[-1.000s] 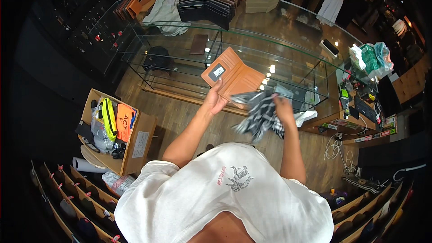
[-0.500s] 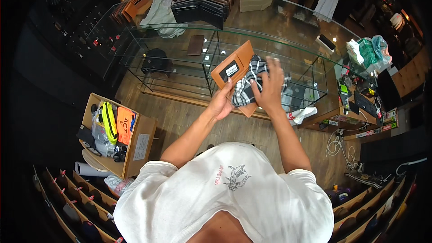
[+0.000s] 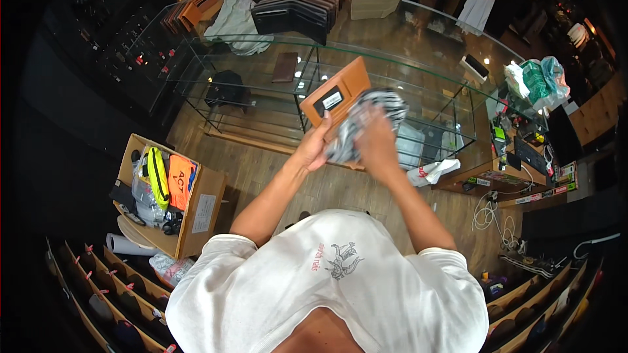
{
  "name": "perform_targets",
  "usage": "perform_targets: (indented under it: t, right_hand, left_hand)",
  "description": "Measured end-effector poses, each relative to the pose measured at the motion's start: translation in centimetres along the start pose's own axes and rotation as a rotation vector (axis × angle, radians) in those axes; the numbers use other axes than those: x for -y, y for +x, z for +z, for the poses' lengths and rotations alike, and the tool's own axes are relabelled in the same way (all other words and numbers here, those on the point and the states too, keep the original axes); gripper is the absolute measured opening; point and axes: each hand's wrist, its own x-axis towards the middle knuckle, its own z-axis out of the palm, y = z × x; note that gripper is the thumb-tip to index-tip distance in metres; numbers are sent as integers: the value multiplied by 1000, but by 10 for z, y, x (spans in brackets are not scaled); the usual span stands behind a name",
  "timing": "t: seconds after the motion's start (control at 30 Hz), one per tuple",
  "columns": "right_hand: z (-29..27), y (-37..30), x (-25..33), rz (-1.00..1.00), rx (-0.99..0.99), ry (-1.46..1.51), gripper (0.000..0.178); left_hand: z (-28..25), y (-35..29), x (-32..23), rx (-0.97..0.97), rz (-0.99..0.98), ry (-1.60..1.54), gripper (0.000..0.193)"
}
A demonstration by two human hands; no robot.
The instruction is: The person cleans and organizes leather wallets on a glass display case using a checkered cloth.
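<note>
An open tan wallet point(image 3: 348, 84) with a dark label patch and white tag is held up in front of me. My left hand point(image 3: 316, 143) grips its lower left edge, thumb on the inner face. Over the wallet's right part lies a black-and-white checked cloth point(image 3: 347, 132), bunched and blurred. My right hand point(image 3: 378, 144) presses on that cloth, its fingers curled into it and smeared by motion. The cloth hides the wallet's right half.
Beyond stands a glass display case point(image 3: 418, 46), with a row of wallets point(image 3: 301, 3) and a pale cloth point(image 3: 235, 23) on top. A cardboard box point(image 3: 196, 206) of goods sits at left. Plastic bags point(image 3: 540, 82) and cables point(image 3: 490, 212) are at right.
My right hand has moved left and down across the wallet, its fingers now curled rather than spread. The checked cloth is bunched with it. My left hand keeps its hold.
</note>
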Motion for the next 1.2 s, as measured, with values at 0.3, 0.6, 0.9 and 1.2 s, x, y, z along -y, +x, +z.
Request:
perform_targets:
  t: [0.3, 0.6, 0.9, 1.2]
  right_hand:
    - [4, 6, -21, 184, -154, 305, 56]
    - [6, 8, -12, 127, -96, 96, 61]
    - [31, -27, 17, 406, -155, 554, 62]
    - [9, -5, 14, 631, -310, 1003, 88]
  left_hand:
    - [13, 0, 3, 11, -18, 41, 70]
    - [15, 8, 13, -51, -27, -19, 62]
    - [0, 16, 11, -32, 95, -157, 73]
    - [14, 10, 14, 67, 55, -122, 75]
